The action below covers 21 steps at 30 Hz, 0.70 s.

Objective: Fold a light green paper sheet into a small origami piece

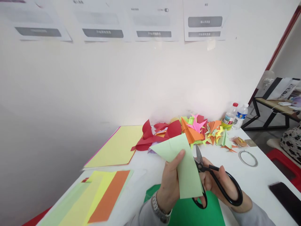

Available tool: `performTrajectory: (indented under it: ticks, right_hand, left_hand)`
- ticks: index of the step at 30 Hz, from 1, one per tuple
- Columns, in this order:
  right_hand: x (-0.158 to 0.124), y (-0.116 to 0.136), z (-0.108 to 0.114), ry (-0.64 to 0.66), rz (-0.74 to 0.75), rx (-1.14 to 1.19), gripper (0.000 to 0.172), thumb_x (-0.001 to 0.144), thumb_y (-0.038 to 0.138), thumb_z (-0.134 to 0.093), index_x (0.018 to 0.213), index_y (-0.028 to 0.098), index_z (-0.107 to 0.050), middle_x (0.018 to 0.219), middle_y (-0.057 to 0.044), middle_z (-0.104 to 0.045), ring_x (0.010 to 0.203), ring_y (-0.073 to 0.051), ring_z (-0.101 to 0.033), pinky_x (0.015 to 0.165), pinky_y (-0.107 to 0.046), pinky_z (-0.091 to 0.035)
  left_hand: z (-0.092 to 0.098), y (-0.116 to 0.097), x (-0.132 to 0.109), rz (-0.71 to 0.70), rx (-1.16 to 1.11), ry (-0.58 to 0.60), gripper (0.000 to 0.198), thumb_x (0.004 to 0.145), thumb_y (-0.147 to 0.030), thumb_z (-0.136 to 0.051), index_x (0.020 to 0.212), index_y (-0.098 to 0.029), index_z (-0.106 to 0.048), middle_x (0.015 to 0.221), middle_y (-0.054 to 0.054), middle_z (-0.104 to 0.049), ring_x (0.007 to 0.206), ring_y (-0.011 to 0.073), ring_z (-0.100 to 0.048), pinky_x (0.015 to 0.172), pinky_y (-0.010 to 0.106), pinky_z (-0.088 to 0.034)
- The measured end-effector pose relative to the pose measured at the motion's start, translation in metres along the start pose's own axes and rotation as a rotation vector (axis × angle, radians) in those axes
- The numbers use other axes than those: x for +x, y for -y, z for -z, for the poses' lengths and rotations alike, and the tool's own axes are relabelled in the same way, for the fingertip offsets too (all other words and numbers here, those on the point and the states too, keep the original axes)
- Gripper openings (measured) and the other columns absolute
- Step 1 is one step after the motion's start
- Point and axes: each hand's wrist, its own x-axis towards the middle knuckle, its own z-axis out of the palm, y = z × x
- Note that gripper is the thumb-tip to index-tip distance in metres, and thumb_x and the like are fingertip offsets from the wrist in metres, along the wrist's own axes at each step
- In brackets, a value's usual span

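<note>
My left hand (171, 182) pinches a folded sheet of pale green paper (188, 175), thumb on the near face and fingers behind it. The sheet is held upright and tapers to a point at its upper left. In my right hand (225, 185) is a pair of black-handled scissors (231, 194), fingers through the loops. Their blades point up and stand apart beside the paper's right edge; part of the lower blade is hidden behind the paper, so I cannot tell whether it touches. Below both hands lies a green sheet (197, 213) on the white table.
Folded and cut colored papers (192, 131) pile up by the wall. Yellow sheets (113, 147) and colored strips (108, 197) lie at left. Two bottles (240, 116), a tape roll (248, 158) and a black phone-like slab (285, 201) are at right. A person's patterned clothing (293, 142) shows beyond.
</note>
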Motion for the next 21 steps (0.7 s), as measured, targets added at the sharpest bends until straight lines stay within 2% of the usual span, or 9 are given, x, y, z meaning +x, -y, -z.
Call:
performTrajectory:
  ticks: [5,10,17,21]
  right_hand:
    - [0.0032,-0.0014,0.0004,0.027,0.030,-0.034,0.083,0.075,0.077,-0.042,0.134,0.018,-0.038,0.061,0.002,-0.057,0.044,-0.013,-0.054,0.051,-0.027,-0.044]
    - [0.0046,-0.0050,0.0032,0.021,0.025,-0.051,0.089,0.075,0.079,-0.038,0.137,0.016,-0.032,0.064,0.000,-0.058,0.043,-0.013,-0.053,0.045,-0.025,-0.042]
    - [0.0051,-0.0085,0.0036,0.013,0.038,-0.050,0.088,0.076,0.079,-0.038,0.138,0.017,-0.031,0.064,0.000,-0.059,0.042,-0.013,-0.052,0.045,-0.025,-0.042]
    - [0.0024,-0.0055,0.0057,0.025,0.042,-0.024,0.083,0.077,0.077,-0.040,0.137,0.019,-0.034,0.065,0.001,-0.058,0.045,-0.014,-0.055,0.048,-0.025,-0.042]
  left_hand:
    - [-0.0057,-0.0009,-0.0015,-0.094,0.007,-0.093,0.038,0.062,-0.035,-0.077,0.092,-0.016,-0.062,0.068,0.006,-0.072,0.057,0.0254,-0.069,0.045,0.031,-0.055]
    - [-0.0040,-0.0014,0.0002,-0.043,0.015,-0.075,0.032,0.065,-0.036,-0.075,0.084,-0.014,-0.063,0.068,0.008,-0.071,0.057,0.0251,-0.069,0.045,0.031,-0.056]
    - [-0.0022,0.0000,0.0023,-0.073,0.029,-0.109,0.028,0.067,-0.035,-0.075,0.081,-0.014,-0.061,0.064,0.006,-0.070,0.055,0.0237,-0.068,0.045,0.030,-0.055]
    - [-0.0028,-0.0017,0.0024,-0.087,-0.005,-0.109,0.034,0.065,-0.033,-0.077,0.090,-0.015,-0.062,0.072,0.006,-0.072,0.059,0.0228,-0.069,0.049,0.029,-0.056]
